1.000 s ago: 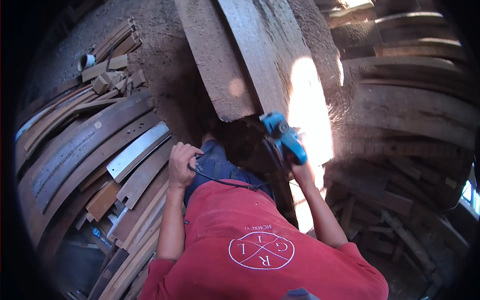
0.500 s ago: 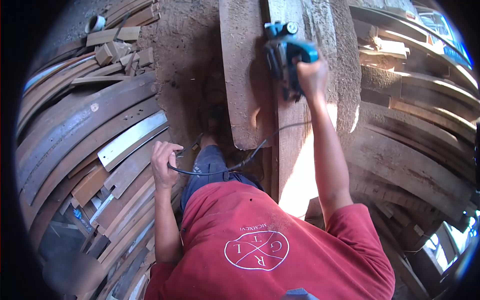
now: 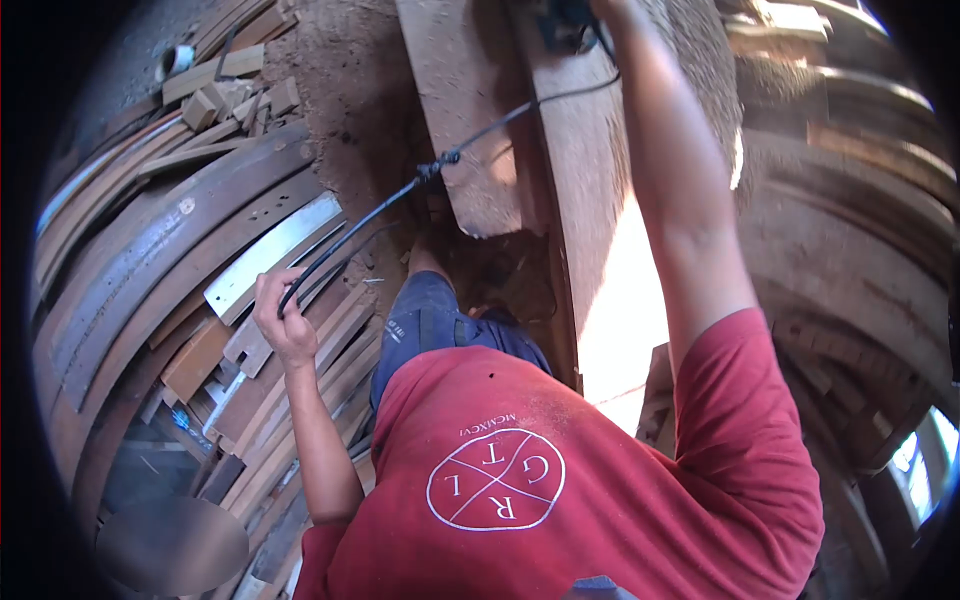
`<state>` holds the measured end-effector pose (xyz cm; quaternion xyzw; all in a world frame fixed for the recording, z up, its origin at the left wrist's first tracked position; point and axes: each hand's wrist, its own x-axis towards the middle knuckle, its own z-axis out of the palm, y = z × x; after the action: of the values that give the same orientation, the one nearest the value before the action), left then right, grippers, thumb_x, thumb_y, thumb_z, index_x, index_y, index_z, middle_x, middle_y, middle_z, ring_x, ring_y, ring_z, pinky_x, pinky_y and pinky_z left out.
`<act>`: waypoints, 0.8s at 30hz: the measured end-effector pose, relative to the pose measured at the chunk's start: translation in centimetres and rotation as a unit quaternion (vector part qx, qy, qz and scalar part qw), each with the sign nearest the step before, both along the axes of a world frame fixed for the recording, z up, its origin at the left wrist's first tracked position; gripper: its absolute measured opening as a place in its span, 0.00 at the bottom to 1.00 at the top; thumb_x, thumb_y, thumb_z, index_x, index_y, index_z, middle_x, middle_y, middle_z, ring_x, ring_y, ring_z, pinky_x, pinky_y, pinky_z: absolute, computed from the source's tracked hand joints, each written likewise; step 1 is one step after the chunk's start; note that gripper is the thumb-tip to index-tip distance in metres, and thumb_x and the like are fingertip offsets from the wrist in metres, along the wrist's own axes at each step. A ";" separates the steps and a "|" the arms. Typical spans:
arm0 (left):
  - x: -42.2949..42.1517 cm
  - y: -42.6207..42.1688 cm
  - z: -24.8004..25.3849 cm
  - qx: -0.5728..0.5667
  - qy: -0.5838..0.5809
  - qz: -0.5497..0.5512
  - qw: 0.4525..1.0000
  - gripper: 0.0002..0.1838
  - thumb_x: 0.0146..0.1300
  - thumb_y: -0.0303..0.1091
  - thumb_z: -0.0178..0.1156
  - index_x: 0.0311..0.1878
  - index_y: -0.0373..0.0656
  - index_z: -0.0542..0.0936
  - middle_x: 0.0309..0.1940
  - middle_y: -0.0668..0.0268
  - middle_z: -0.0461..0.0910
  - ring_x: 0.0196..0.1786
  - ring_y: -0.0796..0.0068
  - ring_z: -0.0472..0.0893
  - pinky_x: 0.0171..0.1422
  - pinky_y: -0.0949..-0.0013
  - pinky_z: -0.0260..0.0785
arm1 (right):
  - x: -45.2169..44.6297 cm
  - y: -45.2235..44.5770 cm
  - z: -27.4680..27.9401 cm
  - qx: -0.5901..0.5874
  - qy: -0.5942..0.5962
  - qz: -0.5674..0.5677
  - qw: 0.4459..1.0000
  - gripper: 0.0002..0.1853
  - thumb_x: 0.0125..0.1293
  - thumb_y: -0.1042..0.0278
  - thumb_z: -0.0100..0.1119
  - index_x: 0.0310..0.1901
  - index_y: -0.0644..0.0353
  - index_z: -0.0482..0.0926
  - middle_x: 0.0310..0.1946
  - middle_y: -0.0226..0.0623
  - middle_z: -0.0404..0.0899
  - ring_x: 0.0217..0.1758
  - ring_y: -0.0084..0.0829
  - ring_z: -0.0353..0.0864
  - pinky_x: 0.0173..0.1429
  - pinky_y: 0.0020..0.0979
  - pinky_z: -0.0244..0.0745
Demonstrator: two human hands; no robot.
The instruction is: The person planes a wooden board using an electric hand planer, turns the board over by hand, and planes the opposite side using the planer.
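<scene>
Looking down past a red T-shirt with a white circular emblem, crossed lines and letters on its front, and navy shorts beyond it. The left hand, at left, holds a black power cord lightly, thumb and curled fingers closed around it. The cord slants up to a lumpy knot, then runs across to the top of the view.

A broad, pale brown wooden board stretches forward from beside the shorts, its near end washed white by sunlight. To its left lies a rougher, darker plank with a chipped near end, flecked with sawdust.

At the far end of the outstretched right arm, the right hand grasps an electric hand planer; the top edge cuts off the fingers, so their exact placement cannot be told. The planer is over the pale board at the top edge, its teal and black body blurred and partly out of view.

Stacked lumber fills the left side, including a white-faced piece. Farther up are small wood offcuts and a pale, round, hollow object. More long boards lie at right.
</scene>
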<state>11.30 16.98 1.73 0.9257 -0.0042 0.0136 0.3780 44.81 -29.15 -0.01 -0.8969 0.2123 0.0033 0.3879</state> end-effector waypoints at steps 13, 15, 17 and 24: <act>-7.3 -11.9 0.2 0.018 0.009 -0.350 0.937 0.11 0.59 0.31 0.55 0.38 0.42 0.86 0.30 0.60 0.80 0.39 0.55 0.76 0.48 0.54 0.65 | -70.7 0.3 7.3 -0.060 0.229 -0.110 0.965 0.22 0.66 0.64 0.75 0.62 0.51 0.88 0.43 0.46 0.92 0.47 0.44 0.94 0.53 0.39 0.85; -8.4 -13.7 0.3 0.004 0.032 -0.380 0.924 0.10 0.58 0.30 0.55 0.38 0.43 0.86 0.30 0.61 0.80 0.38 0.56 0.75 0.48 0.54 0.65 | -70.0 0.9 7.8 -0.091 0.241 -0.139 0.956 0.23 0.64 0.61 0.77 0.61 0.51 0.88 0.41 0.47 0.92 0.46 0.47 0.93 0.52 0.41 0.85; -8.4 -14.3 0.1 -0.039 0.055 -0.365 0.929 0.11 0.56 0.27 0.56 0.38 0.42 0.86 0.30 0.61 0.80 0.38 0.55 0.75 0.48 0.55 0.65 | -65.4 1.0 8.4 -0.028 0.245 -0.172 0.954 0.20 0.61 0.57 0.79 0.52 0.58 0.90 0.39 0.49 0.91 0.45 0.50 0.93 0.50 0.43 0.84; -3.4 -10.7 -0.2 -0.008 0.041 -0.256 0.966 0.12 0.60 0.28 0.53 0.37 0.39 0.87 0.31 0.56 0.80 0.39 0.53 0.75 0.49 0.55 0.66 | -49.6 -0.6 2.6 -0.011 0.091 -0.110 0.990 0.18 0.64 0.65 0.72 0.56 0.56 0.88 0.38 0.47 0.91 0.39 0.45 0.91 0.49 0.43 0.83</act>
<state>7.90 6.30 1.53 0.8904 -0.2253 -0.1220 0.3762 -4.80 -29.73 2.58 -0.8681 0.3441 0.0396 0.3556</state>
